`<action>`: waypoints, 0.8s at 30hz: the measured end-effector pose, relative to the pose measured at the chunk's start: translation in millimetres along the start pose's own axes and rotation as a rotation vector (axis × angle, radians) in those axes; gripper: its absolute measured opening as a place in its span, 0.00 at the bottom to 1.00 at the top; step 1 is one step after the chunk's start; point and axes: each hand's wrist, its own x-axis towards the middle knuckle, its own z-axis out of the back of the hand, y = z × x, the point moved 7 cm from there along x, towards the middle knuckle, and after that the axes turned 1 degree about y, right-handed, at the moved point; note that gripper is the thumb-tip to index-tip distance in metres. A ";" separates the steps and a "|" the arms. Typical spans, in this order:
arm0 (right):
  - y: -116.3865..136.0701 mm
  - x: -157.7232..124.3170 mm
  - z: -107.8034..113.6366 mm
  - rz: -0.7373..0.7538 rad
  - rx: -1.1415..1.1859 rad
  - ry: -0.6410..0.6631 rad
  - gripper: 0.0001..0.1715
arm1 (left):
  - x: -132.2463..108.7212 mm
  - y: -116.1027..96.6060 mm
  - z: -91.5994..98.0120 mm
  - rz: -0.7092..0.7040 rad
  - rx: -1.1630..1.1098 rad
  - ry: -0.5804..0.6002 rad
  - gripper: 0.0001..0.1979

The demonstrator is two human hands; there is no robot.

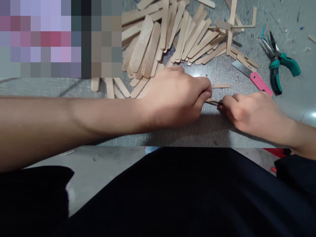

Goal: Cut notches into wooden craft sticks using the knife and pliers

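My left hand (181, 95) is closed, its thumb and forefinger pinching one end of a small wooden stick piece (209, 100) low over the table's front part. Just to the right, my right hand (251, 110) is closed around a slim dark tool (218, 103), whose thin tip meets the stick piece. Most of this tool is hidden in my fingers, so its kind does not show. Behind the gap between my hands lies a short wooden strip (221, 86).
Many craft sticks (143, 46) are heaped behind my left hand. A cross-shaped stick assembly (228, 26) stands at the back. A pink-handled utility knife (258, 80) and green-handled pliers (278, 62) lie to the right on the grey table (187, 135). The upper left is pixelated.
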 end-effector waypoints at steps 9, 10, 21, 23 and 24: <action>0.6 -1.8 3.6 -0.032 -0.041 0.097 0.22 | 1.5 -1.1 -1.4 0.017 0.077 0.046 0.18; 0.9 -1.8 4.1 -0.030 -0.041 0.103 0.22 | 2.0 -1.9 -1.3 0.020 0.094 0.053 0.18; 2.3 -1.9 2.3 -0.022 -0.112 0.023 0.21 | 2.8 -1.7 0.0 -0.003 0.075 -0.005 0.17; 2.3 -2.1 3.2 -0.038 -0.108 0.024 0.22 | 3.8 -2.2 0.2 0.010 0.089 0.011 0.18; 2.2 -2.0 3.2 -0.047 -0.102 0.034 0.22 | 4.3 -3.1 0.5 0.022 0.108 0.031 0.18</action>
